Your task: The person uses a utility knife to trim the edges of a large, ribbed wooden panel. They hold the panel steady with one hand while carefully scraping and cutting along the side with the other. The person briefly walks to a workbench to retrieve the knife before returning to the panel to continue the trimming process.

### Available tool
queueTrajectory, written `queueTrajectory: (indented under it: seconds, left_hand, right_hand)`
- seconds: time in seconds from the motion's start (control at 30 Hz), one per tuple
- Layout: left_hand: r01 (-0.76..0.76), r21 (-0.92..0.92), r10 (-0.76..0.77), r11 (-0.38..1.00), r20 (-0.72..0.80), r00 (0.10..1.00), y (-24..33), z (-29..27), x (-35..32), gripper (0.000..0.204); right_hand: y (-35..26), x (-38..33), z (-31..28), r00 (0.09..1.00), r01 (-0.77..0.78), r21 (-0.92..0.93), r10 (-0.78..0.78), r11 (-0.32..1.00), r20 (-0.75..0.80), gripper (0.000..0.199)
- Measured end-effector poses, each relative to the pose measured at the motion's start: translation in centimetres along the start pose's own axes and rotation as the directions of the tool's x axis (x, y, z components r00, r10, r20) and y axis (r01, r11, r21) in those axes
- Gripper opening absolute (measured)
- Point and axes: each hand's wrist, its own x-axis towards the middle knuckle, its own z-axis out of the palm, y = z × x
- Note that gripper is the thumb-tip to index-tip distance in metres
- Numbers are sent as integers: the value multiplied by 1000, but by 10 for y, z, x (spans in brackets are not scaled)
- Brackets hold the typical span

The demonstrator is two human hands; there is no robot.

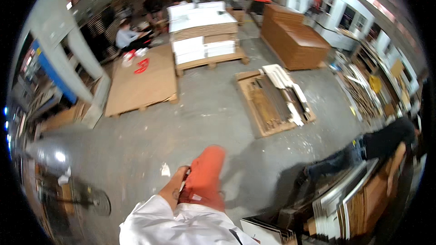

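Observation:
My left hand (183, 171) hangs low beside my orange-red shorts (204, 172), just in front of the white shirt (159, 220). Its fingers are small and blurred, so whether they hold anything does not show. My right hand is out of sight. Nearest to the left hand on the grey floor lies a crumpled white scrap (165, 169). Ahead and to the right, a low pallet (268, 129) bears long brown and white strips.
A cardboard-topped pallet (141, 86) lies ahead left, by stacked white panels (204, 18). Brown boards (295, 41) stand further right. A person in dark clothes (386, 138) bends beside leaning panels (331, 208) at lower right. Another person (129, 36) sits far left. A fan (102, 202) stands at lower left.

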Motion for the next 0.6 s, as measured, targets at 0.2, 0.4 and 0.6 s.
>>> queueTrajectory:
  seconds: [0.2, 0.4, 0.6]
  left_hand:
    - [44, -16, -41, 999, 132, 990, 79, 22, -33, 58]
    - [54, 95, -70, 994, 171, 983, 164, 85, -46, 58]
    - [-92, 273, 53, 958, 145, 988, 220, 204, 34, 55]
  right_hand:
    - [4, 55, 29, 997, 12, 214, -29, 977, 78, 30]
    - [-59, 29, 48, 999, -33, 254, 36, 967, -7, 22]
    - [-102, 24, 18, 973, -111, 317, 168, 942, -159, 19]
